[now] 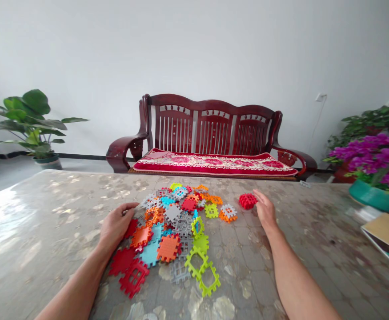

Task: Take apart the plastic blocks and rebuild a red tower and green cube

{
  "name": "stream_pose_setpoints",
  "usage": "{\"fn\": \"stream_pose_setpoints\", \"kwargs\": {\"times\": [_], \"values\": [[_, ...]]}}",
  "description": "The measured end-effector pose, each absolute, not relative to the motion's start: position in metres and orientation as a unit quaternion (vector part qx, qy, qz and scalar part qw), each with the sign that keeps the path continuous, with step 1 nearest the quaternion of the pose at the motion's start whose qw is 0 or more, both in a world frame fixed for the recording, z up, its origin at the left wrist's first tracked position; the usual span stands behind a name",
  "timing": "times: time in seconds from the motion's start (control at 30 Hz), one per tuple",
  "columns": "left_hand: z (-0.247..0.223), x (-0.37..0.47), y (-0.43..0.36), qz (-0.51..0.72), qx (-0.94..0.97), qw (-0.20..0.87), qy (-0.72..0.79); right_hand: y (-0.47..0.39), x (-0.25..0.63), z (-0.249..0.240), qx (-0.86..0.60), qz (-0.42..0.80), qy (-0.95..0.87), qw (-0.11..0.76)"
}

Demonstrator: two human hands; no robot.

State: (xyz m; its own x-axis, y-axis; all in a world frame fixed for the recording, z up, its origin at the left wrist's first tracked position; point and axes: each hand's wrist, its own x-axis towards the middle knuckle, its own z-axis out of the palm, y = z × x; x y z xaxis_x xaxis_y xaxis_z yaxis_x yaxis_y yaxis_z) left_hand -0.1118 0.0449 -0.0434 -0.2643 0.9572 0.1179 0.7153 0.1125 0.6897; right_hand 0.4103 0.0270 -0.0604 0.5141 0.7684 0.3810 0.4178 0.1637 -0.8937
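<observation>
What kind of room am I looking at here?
Probably a living room in a home: a carved wooden bench with a patterned red seat cover stands against the wall, and a large potted plant sits on the floor.

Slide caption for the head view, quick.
Left hand beside heaped colourful tiles, right hand at a red stack.
</observation>
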Motion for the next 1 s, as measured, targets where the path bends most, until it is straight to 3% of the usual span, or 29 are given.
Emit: {"fn": "stream_pose_setpoints", "kwargs": {"times": [0.1,0.33,0.53,0.8,1.0], "values": [[-0.042,-0.111,0.044,0.331,0.578,0.189,0.722,0.024,0.401,-0.056,-0.656,0.147,-0.458,0.582],[-0.042,-0.111,0.043,0.337,0.575,0.19,0.721,0.009,0.375,-0.038,-0.754,-0.05,-0.522,0.396],[-0.042,-0.11,0.043,0.342,0.576,0.189,0.718,0.004,0.365,-0.028,-0.807,-0.09,-0.504,0.296],[-0.039,-0.109,0.041,0.338,0.574,0.19,0.721,0.004,0.364,-0.026,-0.817,-0.123,-0.504,0.251],[-0.041,-0.11,0.043,0.337,0.573,0.192,0.722,0.006,0.367,-0.031,-0.795,-0.132,-0.521,0.281]]}}
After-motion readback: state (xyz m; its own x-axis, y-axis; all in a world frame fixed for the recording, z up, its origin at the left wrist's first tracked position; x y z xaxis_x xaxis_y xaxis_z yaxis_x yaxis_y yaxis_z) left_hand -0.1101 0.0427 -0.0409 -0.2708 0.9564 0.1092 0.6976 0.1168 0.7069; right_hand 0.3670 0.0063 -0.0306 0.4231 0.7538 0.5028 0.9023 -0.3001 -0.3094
